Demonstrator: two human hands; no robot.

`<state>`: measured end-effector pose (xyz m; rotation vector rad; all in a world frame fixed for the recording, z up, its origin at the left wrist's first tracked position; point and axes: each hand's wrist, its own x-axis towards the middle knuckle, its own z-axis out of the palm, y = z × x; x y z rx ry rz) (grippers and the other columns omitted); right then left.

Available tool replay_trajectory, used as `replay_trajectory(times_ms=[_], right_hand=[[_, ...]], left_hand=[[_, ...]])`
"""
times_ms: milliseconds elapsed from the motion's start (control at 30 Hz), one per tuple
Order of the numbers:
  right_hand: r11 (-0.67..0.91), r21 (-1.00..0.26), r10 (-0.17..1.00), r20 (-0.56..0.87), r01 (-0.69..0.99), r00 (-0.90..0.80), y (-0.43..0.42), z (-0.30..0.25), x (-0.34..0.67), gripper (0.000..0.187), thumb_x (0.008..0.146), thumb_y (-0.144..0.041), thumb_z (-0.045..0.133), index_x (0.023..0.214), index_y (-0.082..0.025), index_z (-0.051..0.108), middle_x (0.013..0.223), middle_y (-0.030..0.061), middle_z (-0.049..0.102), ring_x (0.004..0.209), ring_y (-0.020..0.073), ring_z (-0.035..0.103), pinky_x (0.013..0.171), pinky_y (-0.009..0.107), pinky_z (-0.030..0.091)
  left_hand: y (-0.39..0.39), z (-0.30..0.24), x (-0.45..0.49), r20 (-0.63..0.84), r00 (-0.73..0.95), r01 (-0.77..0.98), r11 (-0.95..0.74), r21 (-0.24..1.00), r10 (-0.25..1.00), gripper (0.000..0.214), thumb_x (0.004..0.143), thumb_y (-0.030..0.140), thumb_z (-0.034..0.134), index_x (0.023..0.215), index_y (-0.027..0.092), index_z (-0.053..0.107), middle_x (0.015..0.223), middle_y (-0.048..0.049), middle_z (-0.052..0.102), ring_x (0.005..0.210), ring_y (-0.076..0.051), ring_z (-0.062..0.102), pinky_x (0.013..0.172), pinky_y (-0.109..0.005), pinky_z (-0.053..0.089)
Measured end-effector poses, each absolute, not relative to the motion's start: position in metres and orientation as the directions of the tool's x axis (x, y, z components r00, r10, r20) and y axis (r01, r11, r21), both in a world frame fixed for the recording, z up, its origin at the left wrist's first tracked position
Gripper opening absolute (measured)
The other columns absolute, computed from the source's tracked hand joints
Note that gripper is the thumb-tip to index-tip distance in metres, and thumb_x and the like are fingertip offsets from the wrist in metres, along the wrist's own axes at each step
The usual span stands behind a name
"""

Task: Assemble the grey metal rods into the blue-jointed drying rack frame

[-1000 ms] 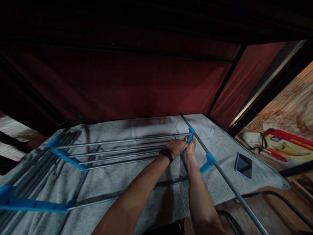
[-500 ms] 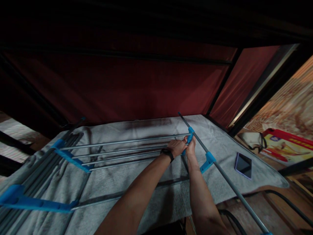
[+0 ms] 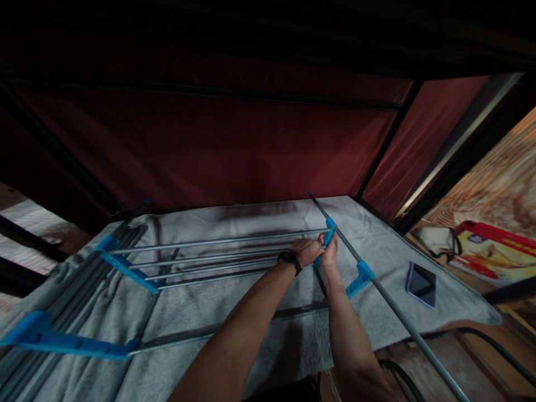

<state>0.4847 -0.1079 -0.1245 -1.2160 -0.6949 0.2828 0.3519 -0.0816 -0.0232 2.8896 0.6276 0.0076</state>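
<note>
A rack of grey metal tubes (image 3: 226,240) joined by blue plastic brackets lies on a grey towel-like cloth. My left hand (image 3: 306,251), with a dark band at the wrist, is closed at the right ends of the cross tubes; what its fingers grip is partly hidden. Against it, my right hand (image 3: 330,252) is wrapped round the upper right blue bracket (image 3: 329,234), which sits on a long slanting tube (image 3: 397,312). Lower on that tube is another blue bracket (image 3: 360,278). Two more join the tubes on the left, one blue bracket (image 3: 71,341) nearer me.
Several loose tubes (image 3: 62,312) lie along the left side of the cloth (image 3: 259,220). A phone (image 3: 422,285) rests at its right. Beyond are a white pouch (image 3: 433,241) and a red-yellow box (image 3: 498,251). Dark red panels (image 3: 234,151) in a black frame stand behind.
The view has shifted slightly, so everything sits a little further right. Both hands stay at the same bracket, with hardly any change in their hold.
</note>
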Motion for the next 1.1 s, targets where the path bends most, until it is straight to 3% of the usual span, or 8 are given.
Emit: replay_trajectory(times_ms=[267,567,900,1100], right_hand=[[0.319,-0.932,0.491,0.318,0.172,0.811,-0.102,-0.122,0.484,0.041,0.083,-0.058,0.043,0.059,-0.025,0.043,0.056,-0.0048,0.042,0.055,0.0123,0.039,0.058,0.029,0.034],[0.298,-0.935,0.486,0.323,0.193,0.812,-0.107,-0.113,0.482,0.035,0.078,-0.054,0.049,0.060,-0.025,0.044,0.060,-0.0035,0.045,0.061,0.0140,0.040,0.062,0.031,0.036],[0.296,-0.943,0.499,0.289,0.153,0.817,-0.108,-0.115,0.481,0.026,0.076,-0.048,0.045,0.066,-0.025,0.046,0.062,-0.0021,0.045,0.065,0.0169,0.043,0.064,0.032,0.037],[0.289,-0.944,0.494,0.288,0.158,0.820,-0.109,-0.110,0.479,0.022,0.074,-0.047,0.046,0.068,-0.025,0.046,0.064,-0.0014,0.045,0.067,0.0182,0.043,0.064,0.033,0.037]], left_hand=[[-0.083,-0.028,0.352,-0.001,0.910,0.408,-0.898,0.166,0.414,0.045,0.103,0.048,0.039,0.125,0.017,0.063,0.113,-0.0139,0.074,0.108,-0.029,0.071,0.091,-0.038,0.053],[-0.083,-0.021,0.351,-0.036,0.913,0.407,-0.896,0.177,0.407,0.041,0.103,0.046,0.038,0.130,0.022,0.058,0.114,-0.0114,0.074,0.107,-0.026,0.071,0.088,-0.035,0.054],[-0.081,-0.016,0.352,-0.083,0.908,0.419,-0.883,0.213,0.411,0.038,0.101,0.045,0.045,0.130,0.025,0.059,0.123,-0.0112,0.071,0.113,-0.027,0.068,0.092,-0.036,0.053],[-0.085,-0.014,0.352,-0.095,0.899,0.438,-0.879,0.189,0.428,0.041,0.102,0.047,0.040,0.133,0.024,0.056,0.122,-0.0128,0.071,0.112,-0.029,0.069,0.090,-0.038,0.054]])
